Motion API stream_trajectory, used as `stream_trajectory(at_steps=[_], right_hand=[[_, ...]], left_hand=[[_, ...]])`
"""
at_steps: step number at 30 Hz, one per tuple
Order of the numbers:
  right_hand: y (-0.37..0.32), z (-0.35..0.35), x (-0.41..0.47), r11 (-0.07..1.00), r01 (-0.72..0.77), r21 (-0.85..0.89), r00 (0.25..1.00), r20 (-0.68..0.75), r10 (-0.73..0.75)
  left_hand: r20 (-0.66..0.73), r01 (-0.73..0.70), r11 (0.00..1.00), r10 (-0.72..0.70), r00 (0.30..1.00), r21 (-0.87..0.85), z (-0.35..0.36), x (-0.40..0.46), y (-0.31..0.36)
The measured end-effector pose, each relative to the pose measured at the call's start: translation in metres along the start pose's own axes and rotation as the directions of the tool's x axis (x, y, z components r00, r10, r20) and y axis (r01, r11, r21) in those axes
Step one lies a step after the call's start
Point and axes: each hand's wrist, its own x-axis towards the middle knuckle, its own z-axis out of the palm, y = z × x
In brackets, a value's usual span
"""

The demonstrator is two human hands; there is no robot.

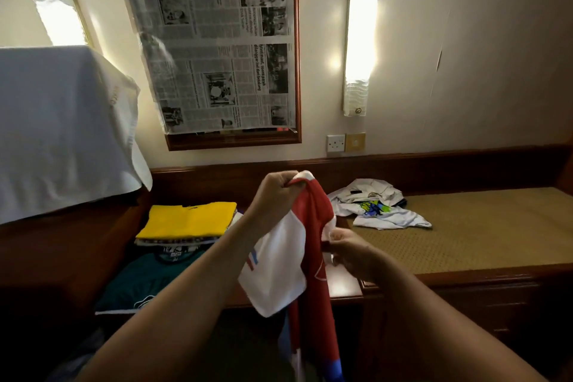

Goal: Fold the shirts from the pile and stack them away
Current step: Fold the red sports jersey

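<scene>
A red and white shirt (313, 270) hangs in front of me, its lower part trailing below the desk edge. My left hand (276, 192) grips its top edge, raised above the desk. My right hand (350, 253) pinches the fabric lower down on the right side. A folded yellow shirt (189, 219) tops a small stack at the left. A dark green shirt (145, 281) lies flat in front of that stack. A crumpled white shirt (378, 206) with a blue-green print lies on the woven mat at the back right.
The wooden desk (344, 287) runs along the wall, with a woven mat (480, 226) on its right part. A white cloth (59, 127) covers something tall at the left. A newspaper-covered frame (217, 40), a wall socket (335, 143) and two wall lamps are behind.
</scene>
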Motion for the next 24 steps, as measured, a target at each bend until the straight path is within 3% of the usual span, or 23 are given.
stream_trajectory(at_steps=[5,8,10,15,17,21,24], right_hand=[[0.018,0.016,0.011,0.97,-0.064,-0.232,0.998,0.003,0.067],[0.026,0.007,0.02,0.899,0.019,-0.438,0.984,-0.153,-0.095],[0.027,-0.008,0.023,0.821,0.019,-0.57,0.929,-0.293,-0.225],[0.008,-0.039,0.018,0.921,0.11,-0.373,0.807,-0.508,-0.302],[-0.003,-0.043,0.015,0.931,0.189,-0.311,0.788,-0.517,-0.333],[-0.012,-0.049,0.013,0.959,0.212,-0.188,0.89,-0.368,-0.269],[-0.015,-0.043,0.007,0.949,0.186,-0.256,0.908,-0.325,-0.265]], left_hand=[[-0.129,0.019,0.998,-0.026,0.991,-0.052,-0.024,0.02,0.019],[-0.232,-0.024,0.999,0.016,0.973,-0.033,-0.048,0.027,0.022],[-0.246,-0.052,0.997,0.065,0.967,0.058,-0.064,0.027,0.02],[-0.275,-0.027,0.981,0.08,0.958,0.194,-0.096,0.016,-0.003],[-0.261,-0.032,0.976,0.089,0.961,0.218,-0.103,0.012,-0.01],[-0.226,-0.028,0.92,0.125,0.966,0.391,-0.112,0.014,-0.024],[-0.21,-0.035,0.901,0.139,0.968,0.432,-0.109,0.02,-0.026]])
